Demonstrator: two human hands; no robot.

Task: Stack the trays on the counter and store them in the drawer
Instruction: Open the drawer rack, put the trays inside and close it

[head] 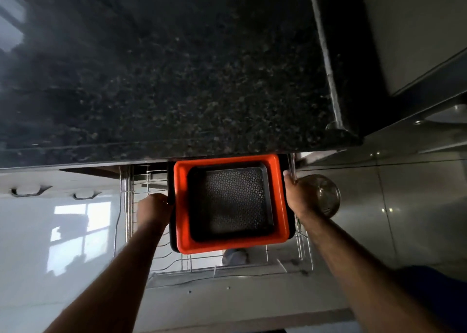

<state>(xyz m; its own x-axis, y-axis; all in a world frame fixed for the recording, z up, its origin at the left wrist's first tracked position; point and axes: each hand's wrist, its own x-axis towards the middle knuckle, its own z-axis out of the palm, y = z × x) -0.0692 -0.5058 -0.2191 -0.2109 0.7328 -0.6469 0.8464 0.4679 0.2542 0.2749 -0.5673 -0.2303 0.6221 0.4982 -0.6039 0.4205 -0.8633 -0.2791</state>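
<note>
A stack of trays hangs over the open wire drawer (307, 254) just below the dark granite counter (161, 74). An orange tray (182, 206) sits on a larger black tray (171, 181), and a smaller black tray with a patterned grey base (233, 198) lies inside the orange one. My left hand (153, 207) grips the stack's left edge. My right hand (300, 196) grips its right edge. The far end of the stack is under the counter's lip.
The drawer is a steel wire basket with rails (127, 196) on both sides. A round steel strainer (324, 193) hangs right of the drawer. Glossy cabinet fronts with two handles (30, 191) are at the left. A wall ledge (338, 62) bounds the counter's right side.
</note>
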